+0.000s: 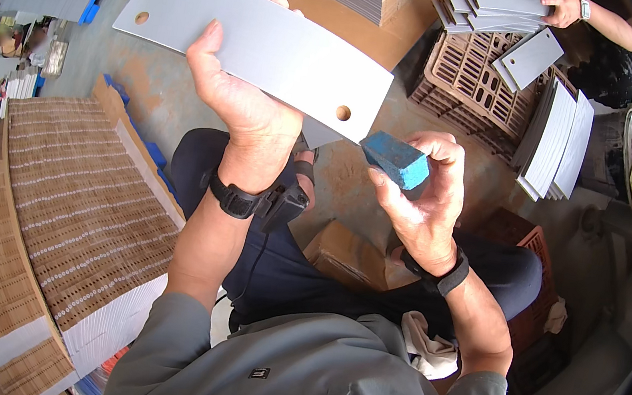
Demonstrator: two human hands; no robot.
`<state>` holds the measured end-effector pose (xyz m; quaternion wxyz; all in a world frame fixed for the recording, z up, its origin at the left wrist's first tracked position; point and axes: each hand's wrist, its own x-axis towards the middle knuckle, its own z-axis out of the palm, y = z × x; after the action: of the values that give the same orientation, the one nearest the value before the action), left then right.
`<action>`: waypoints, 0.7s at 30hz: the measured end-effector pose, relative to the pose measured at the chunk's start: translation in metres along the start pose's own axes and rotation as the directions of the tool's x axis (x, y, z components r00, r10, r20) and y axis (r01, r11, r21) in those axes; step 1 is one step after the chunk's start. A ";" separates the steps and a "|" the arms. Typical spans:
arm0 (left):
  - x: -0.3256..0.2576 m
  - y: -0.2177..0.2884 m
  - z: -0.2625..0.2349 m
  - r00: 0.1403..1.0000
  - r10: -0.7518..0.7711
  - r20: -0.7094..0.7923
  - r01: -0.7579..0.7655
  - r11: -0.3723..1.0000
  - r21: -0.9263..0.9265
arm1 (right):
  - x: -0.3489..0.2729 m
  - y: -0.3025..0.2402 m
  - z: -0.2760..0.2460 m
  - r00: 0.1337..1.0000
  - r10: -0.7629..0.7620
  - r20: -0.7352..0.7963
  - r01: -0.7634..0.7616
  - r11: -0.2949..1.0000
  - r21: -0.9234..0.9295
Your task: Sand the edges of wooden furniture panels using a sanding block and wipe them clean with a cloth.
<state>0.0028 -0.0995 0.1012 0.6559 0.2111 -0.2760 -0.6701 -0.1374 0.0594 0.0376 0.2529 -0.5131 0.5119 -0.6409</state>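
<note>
A long grey-white panel point(289, 40) with a round hole near each end is held up by my left hand point(237, 97). The thumb presses on the near face, and the other fingertips show over the far edge. In my right hand point(433, 194) is a blue block point(398, 160), pinched between thumb and fingers. One end of the block meets or nearly meets the panel's lower right corner; whether they touch I cannot tell.
Stacks of panels with brown edges point(88, 206) stand at my left. A brown plastic crate point(474, 78) at the far right bears loose panels, with another person's hand point(562, 6) on them. More panels point(554, 142) lean beside it. A cardboard box point(348, 255) sits between my legs.
</note>
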 end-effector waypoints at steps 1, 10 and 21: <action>0.000 0.000 -0.001 1.000 -0.014 -0.003 0.014 1.000 -0.009 | 0.000 0.000 0.000 1.000 0.000 -0.001 0.000 1.000 0.002; -0.001 -0.001 0.002 1.000 0.019 -0.002 -0.019 1.000 0.013 | 0.000 -0.001 0.003 0.997 -0.023 -0.076 0.024 1.000 0.009; 0.001 -0.002 -0.001 1.000 0.008 0.000 -0.008 1.000 -0.008 | 0.000 0.000 0.002 0.996 -0.046 -0.077 0.043 0.998 -0.034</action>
<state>0.0019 -0.1004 0.0991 0.6593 0.2073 -0.2744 -0.6687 -0.1359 0.0582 0.0374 0.2102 -0.5030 0.5201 -0.6575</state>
